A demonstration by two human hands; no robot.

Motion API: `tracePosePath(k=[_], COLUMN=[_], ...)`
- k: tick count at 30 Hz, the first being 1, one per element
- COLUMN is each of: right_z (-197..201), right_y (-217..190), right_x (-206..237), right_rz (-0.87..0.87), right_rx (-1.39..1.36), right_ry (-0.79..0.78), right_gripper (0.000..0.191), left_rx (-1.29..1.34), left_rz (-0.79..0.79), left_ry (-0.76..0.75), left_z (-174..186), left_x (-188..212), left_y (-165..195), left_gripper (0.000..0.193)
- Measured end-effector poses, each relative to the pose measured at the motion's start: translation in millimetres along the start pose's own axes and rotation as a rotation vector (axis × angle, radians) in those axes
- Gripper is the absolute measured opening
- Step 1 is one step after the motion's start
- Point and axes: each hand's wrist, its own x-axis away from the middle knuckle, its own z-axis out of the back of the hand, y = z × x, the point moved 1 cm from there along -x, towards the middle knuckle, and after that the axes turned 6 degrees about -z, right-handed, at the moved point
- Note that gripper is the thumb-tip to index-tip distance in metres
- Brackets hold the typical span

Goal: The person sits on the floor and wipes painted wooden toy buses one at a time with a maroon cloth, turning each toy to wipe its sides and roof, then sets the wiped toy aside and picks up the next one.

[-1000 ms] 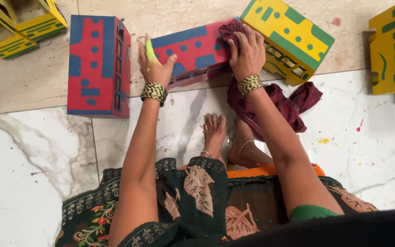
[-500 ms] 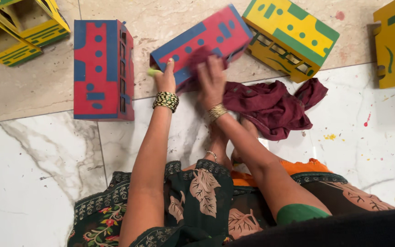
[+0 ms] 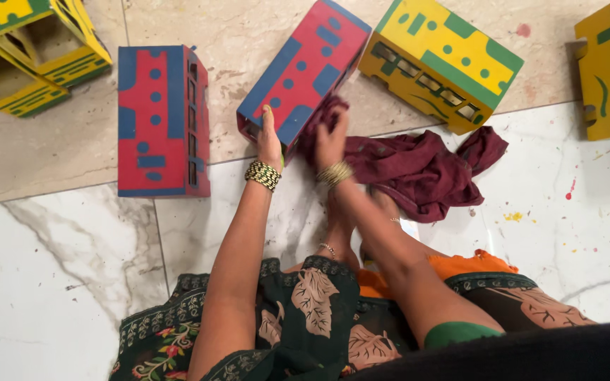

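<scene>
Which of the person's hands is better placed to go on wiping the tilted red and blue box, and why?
Probably the right hand: it grips the maroon cloth against the red and blue box. The left hand only steadies the box's near edge.

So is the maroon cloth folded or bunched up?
Bunched up: the maroon cloth lies crumpled on the floor, one end gripped in the right hand.

The red and blue box (image 3: pixel 303 70) under my left hand (image 3: pixel 270 139) has flat, matt paint; it could be wood or thick card, I can't tell. My right hand (image 3: pixel 330 139) grips a soft, crumpled maroon cloth (image 3: pixel 418 169). The floor (image 3: pixel 51 282) is smooth, shiny marble. My bangles (image 3: pixel 262 174) look like shiny gold metal.
</scene>
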Motion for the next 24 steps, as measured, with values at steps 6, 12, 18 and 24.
tracePosePath(k=[6,12,18,24], right_z=[-15,-4,15,35], right_y=[-21,-5,11,20], right_x=[70,7,-61,-49], right_rz=[0.167,0.256,0.367,0.196], right_rx=[0.280,0.330,0.468,1.137], right_ry=[-0.010,0.125,-0.019,-0.456], right_gripper=[0.036,0.037,0.054,0.054], left_rx=[-0.007,0.054,-0.021,-0.095], left_rz=[-0.023,-0.008,-0.067,-0.086], left_ry=[-0.048,-0.076,-0.035,-0.042], left_z=[9,-1,-22,-19], left_x=[-6,-3,0,-5], left_y=[-10,-7,-15,-15], left_gripper=[0.084,0.082,0.081,0.075])
